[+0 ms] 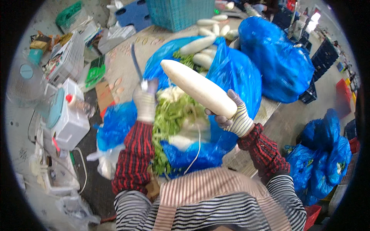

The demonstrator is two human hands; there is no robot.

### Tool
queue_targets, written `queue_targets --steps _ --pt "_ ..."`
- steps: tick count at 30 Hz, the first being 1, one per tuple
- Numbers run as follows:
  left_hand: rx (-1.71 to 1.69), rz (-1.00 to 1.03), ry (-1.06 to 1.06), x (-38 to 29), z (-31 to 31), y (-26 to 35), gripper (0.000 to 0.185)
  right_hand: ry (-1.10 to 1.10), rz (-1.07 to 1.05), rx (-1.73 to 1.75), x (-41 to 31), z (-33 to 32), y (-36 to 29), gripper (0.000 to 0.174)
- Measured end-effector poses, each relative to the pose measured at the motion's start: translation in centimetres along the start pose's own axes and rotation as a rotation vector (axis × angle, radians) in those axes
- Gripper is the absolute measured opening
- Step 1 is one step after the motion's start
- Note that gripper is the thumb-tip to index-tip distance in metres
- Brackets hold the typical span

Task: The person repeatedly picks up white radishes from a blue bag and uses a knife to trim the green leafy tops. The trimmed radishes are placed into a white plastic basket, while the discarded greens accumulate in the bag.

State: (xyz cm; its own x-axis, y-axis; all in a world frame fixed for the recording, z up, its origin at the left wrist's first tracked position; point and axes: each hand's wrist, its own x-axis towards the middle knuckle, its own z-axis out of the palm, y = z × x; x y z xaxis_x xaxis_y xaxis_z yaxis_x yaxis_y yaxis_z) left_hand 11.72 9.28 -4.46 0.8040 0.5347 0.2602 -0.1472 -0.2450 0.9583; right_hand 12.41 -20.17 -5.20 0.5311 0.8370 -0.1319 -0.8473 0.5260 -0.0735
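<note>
My gloved right hand (235, 117) grips a large white daikon radish (199, 88) by its thick end, the tapered end pointing up and left. A knife with a long, narrow, slightly curved blade (135, 62) stands up from my gloved left hand (145, 102), which is closed around its handle and blurred. Below both hands lies a heap of daikon greens (170, 115) with a blurred pale root among it. An opened blue plastic bag (237, 72) spreads around the heap; several more daikons (199, 44) rest in its far part.
Several daikons (206, 22) lie beyond the bag, near a teal plastic crate (180, 14). Full blue bags (273, 57) stand at right, with more blue bags (321, 164) lower down. To the left are a white foam box (73, 127), a bottle (81, 105) and a fan (26, 86).
</note>
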Motion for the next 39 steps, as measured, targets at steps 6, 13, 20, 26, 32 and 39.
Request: queue_targets --steps 6,13,20,26,32,39 --pt "0.331 0.027 0.103 -1.3 0.2 -4.7 0.017 0.151 -0.243 -0.231 6.4 3.6 -11.1 0.063" --pt "0.109 -0.021 0.057 -2.3 0.1 -4.4 0.016 0.522 -0.552 -0.389 14.9 3.8 -23.4 0.055" --pt "-0.150 -0.338 0.090 -2.0 -0.8 -4.7 0.019 0.625 -1.043 -0.647 22.9 4.6 -33.7 0.050" --pt "-0.153 -0.408 0.092 -1.7 -0.5 -4.3 0.018 0.566 -0.411 -2.570 26.4 2.5 -28.5 0.036" --pt "-0.181 -0.355 0.059 -1.7 -0.7 -4.5 0.021 0.863 0.014 -3.379 26.7 2.1 -22.6 0.040" --pt "-0.275 -0.366 0.095 -2.1 -0.8 -4.9 0.020 0.572 0.056 -3.209 22.9 9.6 -19.1 0.065"
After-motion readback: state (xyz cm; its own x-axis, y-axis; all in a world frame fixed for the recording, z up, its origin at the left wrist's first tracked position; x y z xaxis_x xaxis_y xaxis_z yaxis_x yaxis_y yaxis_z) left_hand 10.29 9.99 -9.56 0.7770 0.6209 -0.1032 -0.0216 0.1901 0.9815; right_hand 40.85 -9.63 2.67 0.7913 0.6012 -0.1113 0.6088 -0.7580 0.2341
